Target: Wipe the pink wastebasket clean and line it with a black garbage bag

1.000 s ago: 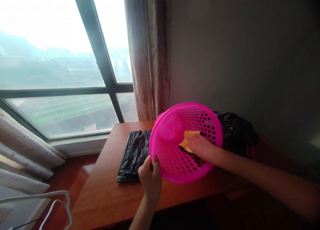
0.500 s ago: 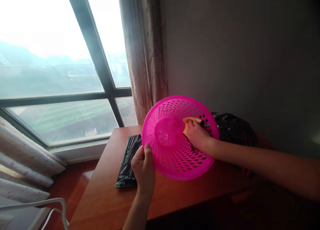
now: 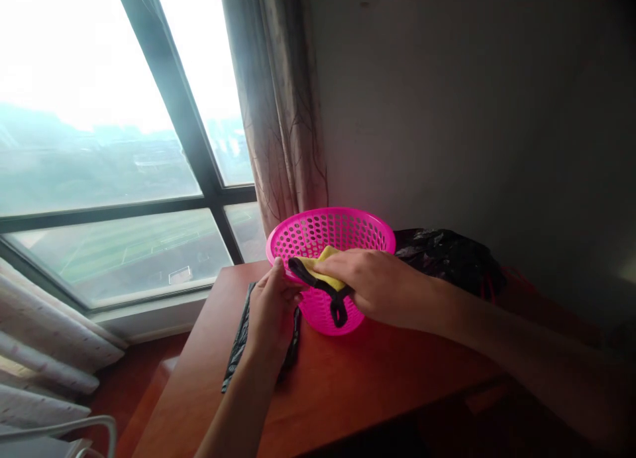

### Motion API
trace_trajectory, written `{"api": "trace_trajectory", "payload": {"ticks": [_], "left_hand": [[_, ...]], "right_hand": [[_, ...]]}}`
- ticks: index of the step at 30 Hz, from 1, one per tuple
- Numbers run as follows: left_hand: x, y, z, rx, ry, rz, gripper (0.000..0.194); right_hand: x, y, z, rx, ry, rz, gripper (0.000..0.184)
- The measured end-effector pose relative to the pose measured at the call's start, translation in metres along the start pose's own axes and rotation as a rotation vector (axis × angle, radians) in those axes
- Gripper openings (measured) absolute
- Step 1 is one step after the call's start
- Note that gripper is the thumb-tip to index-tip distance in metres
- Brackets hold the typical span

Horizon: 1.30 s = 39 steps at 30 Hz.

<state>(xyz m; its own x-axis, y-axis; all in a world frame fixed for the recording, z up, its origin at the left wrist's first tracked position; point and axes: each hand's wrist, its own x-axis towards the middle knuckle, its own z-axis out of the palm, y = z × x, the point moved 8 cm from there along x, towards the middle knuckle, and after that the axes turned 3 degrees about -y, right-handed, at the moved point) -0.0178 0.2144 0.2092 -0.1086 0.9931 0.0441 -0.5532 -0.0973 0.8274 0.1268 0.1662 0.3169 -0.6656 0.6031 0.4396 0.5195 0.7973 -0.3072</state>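
Observation:
A bright pink plastic basket (image 3: 332, 221) with rows of holes stands more upright on the wooden table, its mouth tipped slightly toward me. My left hand (image 3: 275, 295) grips the basket's rim at the near left, thumb on top. In my right hand (image 3: 370, 276) is a yellow cloth (image 3: 325, 262) with a black border and a small black loop. The cloth lies over the near rim, close to my left fingers, and hides part of that rim.
A folded black plastic bag (image 3: 238, 355) lies on the wooden table (image 3: 318, 392), partly behind my left forearm. Crumpled black plastic (image 3: 447, 256) with red strings sits at the right. Behind are a curtain (image 3: 278, 113), a window (image 3: 99, 160) and a grey wall.
The basket has turned from facing me to nearly upright. My right hand with the cloth has moved left, from inside the basket to its near rim.

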Motion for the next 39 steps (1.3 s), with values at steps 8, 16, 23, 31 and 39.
{"api": "trace_trajectory", "payload": {"ticks": [8,16,23,31,39], "left_hand": [[-0.001,-0.005,0.003,0.069,-0.094,-0.122,0.034],[-0.004,0.004,0.002,0.304,-0.175,-0.104,0.040],[-0.017,0.028,-0.002,0.735,-0.223,0.146,0.045],[-0.060,0.075,0.072,1.419,-0.245,0.985,0.012],[-0.044,0.021,0.099,1.787,-0.627,0.893,0.024]], "right_hand": [[-0.050,0.015,0.029,-0.215,0.296,-0.076,0.046],[-0.118,0.041,0.036,-0.279,0.719,0.061,0.038],[-0.152,0.068,0.087,0.067,0.893,0.348,0.021],[-0.175,0.108,0.159,0.605,1.025,0.910,0.038],[-0.172,0.109,0.122,0.742,1.151,0.857,0.056]]}}
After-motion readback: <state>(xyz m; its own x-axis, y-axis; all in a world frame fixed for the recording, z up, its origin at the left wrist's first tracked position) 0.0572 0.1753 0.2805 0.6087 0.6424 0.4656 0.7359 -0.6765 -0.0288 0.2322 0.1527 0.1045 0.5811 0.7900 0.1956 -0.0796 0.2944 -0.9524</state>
